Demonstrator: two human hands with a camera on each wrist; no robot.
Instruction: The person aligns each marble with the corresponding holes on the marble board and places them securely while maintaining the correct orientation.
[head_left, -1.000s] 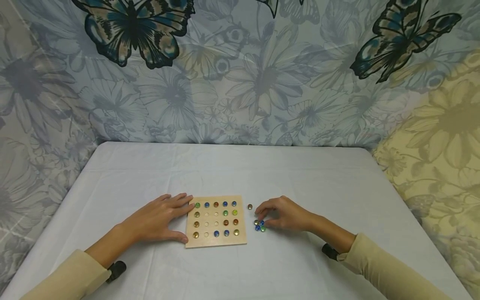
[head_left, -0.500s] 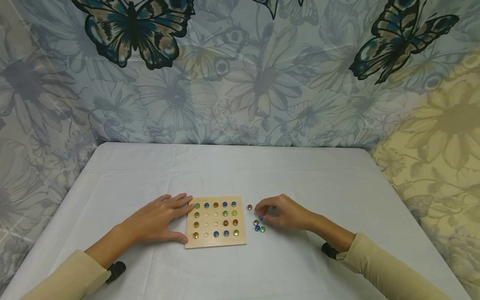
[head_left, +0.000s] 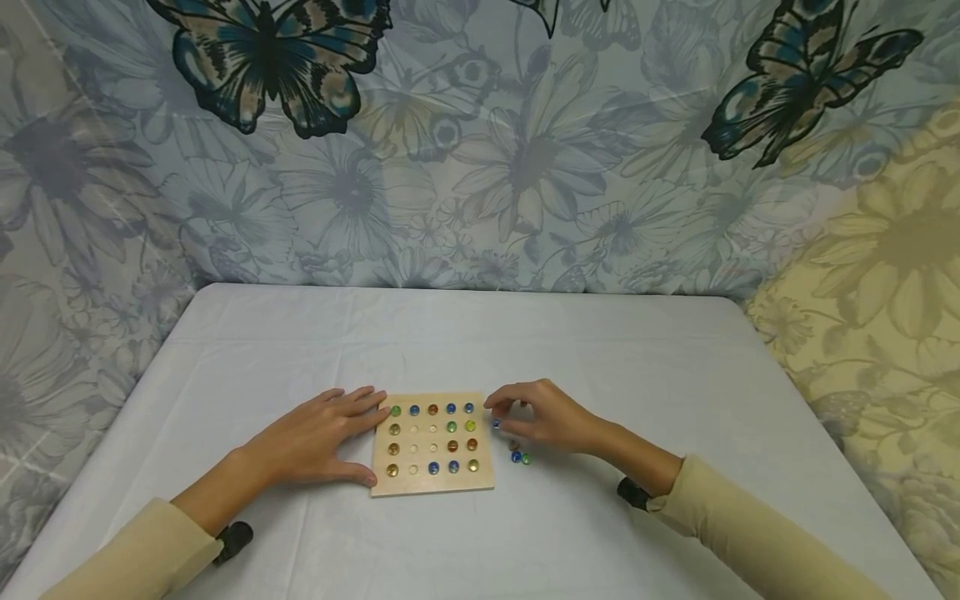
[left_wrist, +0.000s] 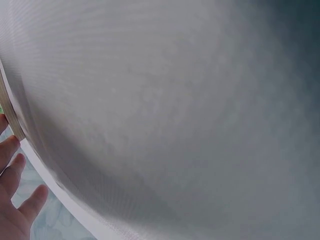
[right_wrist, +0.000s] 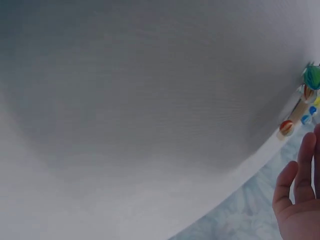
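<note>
Beside board (head_left: 432, 443) edge, right hand (head_left: 542, 415) pinches marble (head_left: 496, 423).

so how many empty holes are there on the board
5 empty holes on the wooden board: second and third from left in both middle rows, second from left in the nearest row. Nothing covers the grid.

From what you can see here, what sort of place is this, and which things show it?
Probably a home tabletop set up for recording: a table under a plain white cloth, butterfly-print fabric hung behind, and a wooden marble board between two hands.
</note>
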